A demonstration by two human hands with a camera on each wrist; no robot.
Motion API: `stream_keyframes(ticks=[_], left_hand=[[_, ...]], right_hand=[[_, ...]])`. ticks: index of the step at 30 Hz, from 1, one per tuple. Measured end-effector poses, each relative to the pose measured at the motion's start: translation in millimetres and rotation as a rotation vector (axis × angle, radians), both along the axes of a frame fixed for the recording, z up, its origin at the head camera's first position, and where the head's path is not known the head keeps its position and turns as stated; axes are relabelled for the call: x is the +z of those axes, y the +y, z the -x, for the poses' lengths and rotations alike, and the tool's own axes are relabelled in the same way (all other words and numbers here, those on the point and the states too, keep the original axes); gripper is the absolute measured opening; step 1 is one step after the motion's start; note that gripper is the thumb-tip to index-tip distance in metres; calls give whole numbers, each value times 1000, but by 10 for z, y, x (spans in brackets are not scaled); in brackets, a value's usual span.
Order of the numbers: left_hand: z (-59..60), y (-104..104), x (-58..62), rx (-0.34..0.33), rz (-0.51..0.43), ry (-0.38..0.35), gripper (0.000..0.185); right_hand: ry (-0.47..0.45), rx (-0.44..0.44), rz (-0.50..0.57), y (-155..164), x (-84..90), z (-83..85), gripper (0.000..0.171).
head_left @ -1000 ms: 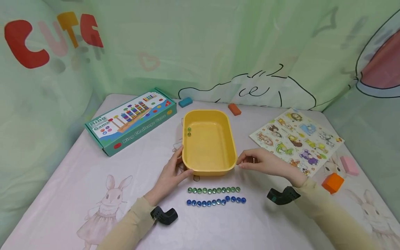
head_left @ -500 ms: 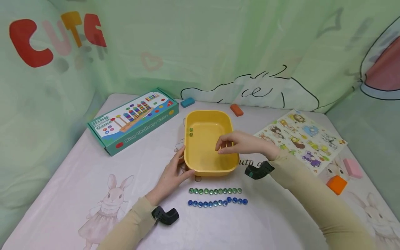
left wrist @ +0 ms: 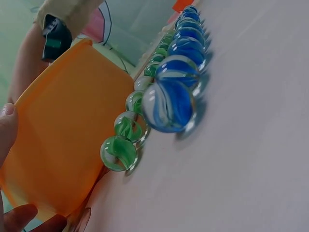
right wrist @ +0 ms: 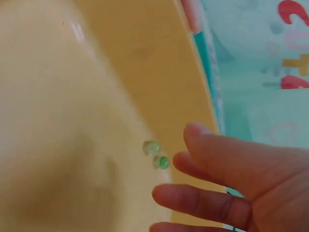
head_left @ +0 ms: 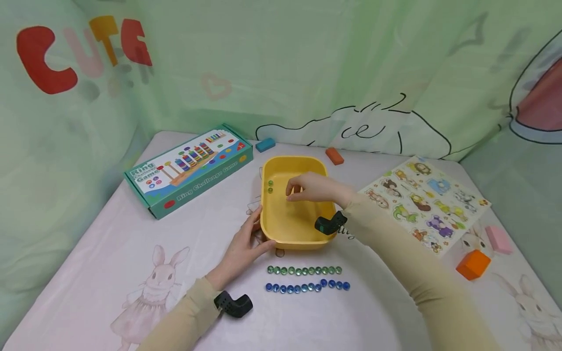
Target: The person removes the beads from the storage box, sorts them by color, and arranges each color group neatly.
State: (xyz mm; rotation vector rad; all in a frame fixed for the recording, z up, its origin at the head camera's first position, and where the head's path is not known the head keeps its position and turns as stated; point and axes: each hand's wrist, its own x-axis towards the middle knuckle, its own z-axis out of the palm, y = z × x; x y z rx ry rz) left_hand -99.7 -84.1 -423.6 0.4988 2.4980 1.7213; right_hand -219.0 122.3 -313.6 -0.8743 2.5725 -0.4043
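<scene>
A yellow plastic tub (head_left: 285,226) stands mid-table, and two green marbles (head_left: 270,190) lie inside by its left wall. My left hand (head_left: 239,251) grips the tub's near left corner, thumb at the near wall and fingers along the side. Over the tub's inside hovers my right hand (head_left: 313,187), fingers loosely bent with nothing between them. In the right wrist view its fingertips point toward the two marbles (right wrist: 152,148), apart from them. A row of green marbles (head_left: 305,271) lies in front of the tub, with a row of blue marbles (head_left: 297,288) nearer me.
A green Ring Challenge Game box (head_left: 189,170) lies back left. Behind the tub are a blue block (head_left: 265,145) and an orange-red block (head_left: 334,156). On the right lie an animal sticker sheet (head_left: 426,202), an orange block (head_left: 473,264) and a pink block (head_left: 499,239).
My right hand has moved from beside the tub's right near corner to the left, over its inside, toward the two marbles. My left hand keeps its hold on the tub.
</scene>
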Motion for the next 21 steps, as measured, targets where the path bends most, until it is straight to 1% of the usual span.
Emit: stream_keyframes(ticks=[4, 7, 11, 16, 19, 21], left_hand=[[-4, -7, -1, -1, 2, 8, 83], [2, -5, -5, -6, -3, 23, 83], [15, 7, -7, -19, -15, 36, 83], [12, 13, -8, -11, -7, 14, 84], [7, 7, -2, -1, 3, 8, 84], [6, 1, 7, 1, 3, 8, 84]], right_hand=[[43, 7, -57, -122, -111, 78, 19], [64, -6, -94, -207, -189, 110, 22], [91, -42, -140, -295, -262, 134, 31], [125, -53, -186, -361, -344, 167, 44], [137, -56, -188, -396, -384, 186, 44], [158, -45, -184, -422, -410, 193, 39]])
